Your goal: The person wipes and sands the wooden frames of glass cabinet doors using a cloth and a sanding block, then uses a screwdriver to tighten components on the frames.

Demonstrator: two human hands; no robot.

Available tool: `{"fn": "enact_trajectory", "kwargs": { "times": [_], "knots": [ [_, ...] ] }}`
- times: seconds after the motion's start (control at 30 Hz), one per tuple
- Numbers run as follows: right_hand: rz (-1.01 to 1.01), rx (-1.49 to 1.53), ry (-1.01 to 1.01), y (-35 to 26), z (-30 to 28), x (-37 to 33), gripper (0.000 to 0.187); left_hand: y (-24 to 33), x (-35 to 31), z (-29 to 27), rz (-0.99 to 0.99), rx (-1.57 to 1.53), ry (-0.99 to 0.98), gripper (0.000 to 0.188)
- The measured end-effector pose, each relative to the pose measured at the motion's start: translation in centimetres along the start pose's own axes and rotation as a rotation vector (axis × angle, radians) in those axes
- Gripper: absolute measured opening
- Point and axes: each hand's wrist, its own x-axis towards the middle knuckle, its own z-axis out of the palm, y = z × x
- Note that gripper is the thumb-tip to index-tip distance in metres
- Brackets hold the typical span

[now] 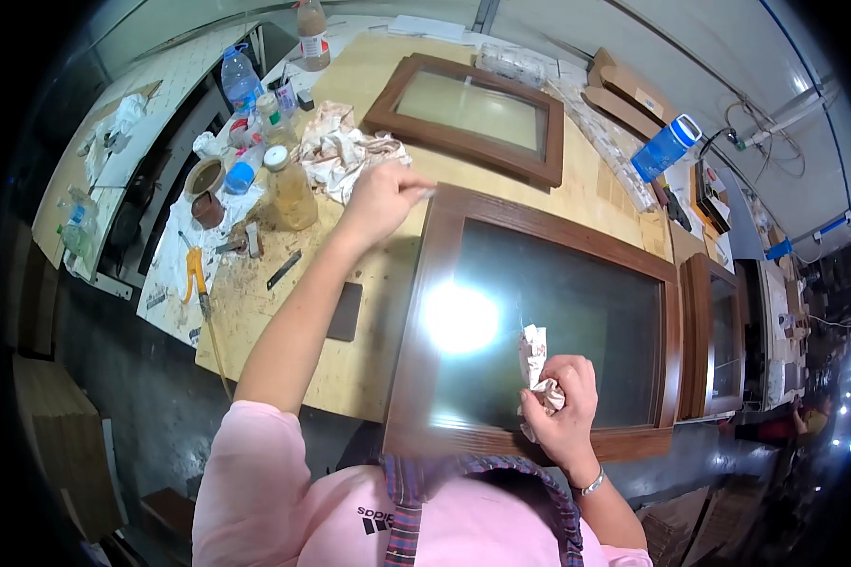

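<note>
A brown wooden frame with a glass pane (558,293) lies before me on the workbench, its near edge close to my body. My left hand (380,200) reaches to its far left corner. The fingers are pinched there, with a small whitish bit at their tips that I cannot make out. Over the near right part of the glass, my right hand (567,402) is closed around a crumpled, stained white cloth (533,354). Just left of my left hand lies a heap of stained rags (336,142).
Another framed pane (473,113) lies farther back. At left stand a jar of amber liquid (291,194), several bottles, a brown cup (208,210) and an orange-handled air gun (195,274). A dark flat block (346,312) lies by my left forearm. A blue bottle (667,146) stands at right.
</note>
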Motion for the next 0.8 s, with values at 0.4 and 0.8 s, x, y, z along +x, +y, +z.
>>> {"fn": "enact_trajectory", "kwargs": {
  "times": [0.4, 0.8],
  "knots": [
    [-0.047, 0.020, -0.003, 0.3, 0.5, -0.2, 0.025, 5.7, -14.3, -1.9, 0.080, 0.043, -0.052, 0.028],
    [0.012, 0.082, -0.060, 0.4, 0.6, -0.4, 0.024, 13.5, -27.9, -5.3, -0.078, 0.026, -0.061, 0.024]
  ]
}}
